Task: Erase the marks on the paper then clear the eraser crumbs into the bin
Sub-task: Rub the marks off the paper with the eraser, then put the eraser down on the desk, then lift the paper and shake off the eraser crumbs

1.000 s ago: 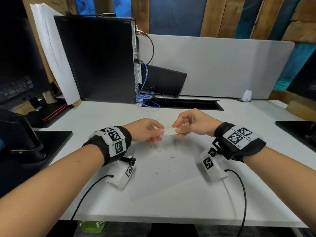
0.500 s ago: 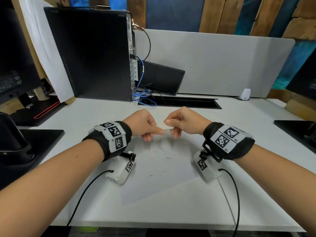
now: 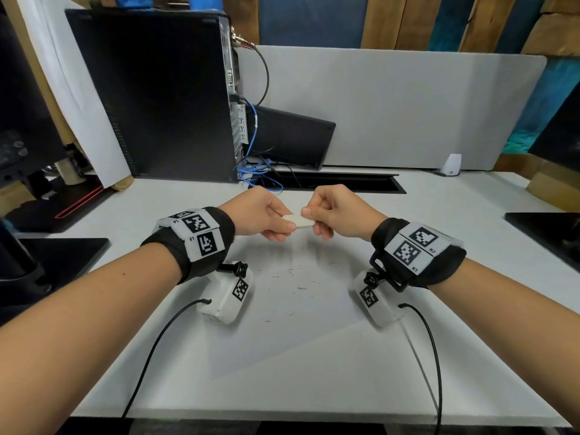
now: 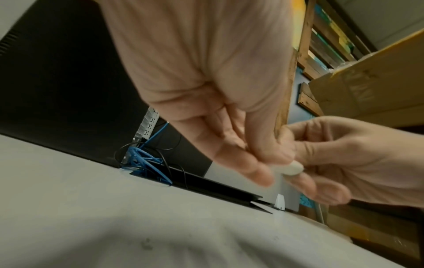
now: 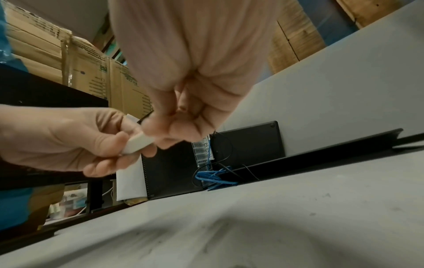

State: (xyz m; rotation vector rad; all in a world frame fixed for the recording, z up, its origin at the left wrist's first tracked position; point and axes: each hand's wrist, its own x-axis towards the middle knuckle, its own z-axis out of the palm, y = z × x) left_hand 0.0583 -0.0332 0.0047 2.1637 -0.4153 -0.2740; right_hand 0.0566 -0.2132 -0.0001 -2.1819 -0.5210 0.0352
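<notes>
A white eraser (image 3: pixel 298 221) hangs in the air between both hands, above the far edge of the paper. My left hand (image 3: pixel 266 219) pinches its left end between thumb and fingers. My right hand (image 3: pixel 329 215) pinches its right end; the eraser (image 5: pixel 137 143) shows between both sets of fingers in the right wrist view, and its rounded end (image 4: pixel 293 168) in the left wrist view. The white paper (image 3: pixel 292 312) lies flat on the desk below my wrists, with small dark eraser crumbs (image 3: pixel 296 288) scattered over it. No bin is in view.
A black computer tower (image 3: pixel 157 95) with blue cables (image 3: pixel 257 171) stands at the back left. A cable slot (image 3: pixel 329 182) runs behind the hands, before a grey divider (image 3: pixel 392 108). Black monitor bases (image 3: pixel 59 255) flank the white desk (image 3: pixel 470 356) on left and right (image 3: pixel 546 227).
Both hands, still pinching the eraser, have stayed close together above the paper's far edge; the head view has tilted and shifted slightly. The paper and crumbs have not moved.
</notes>
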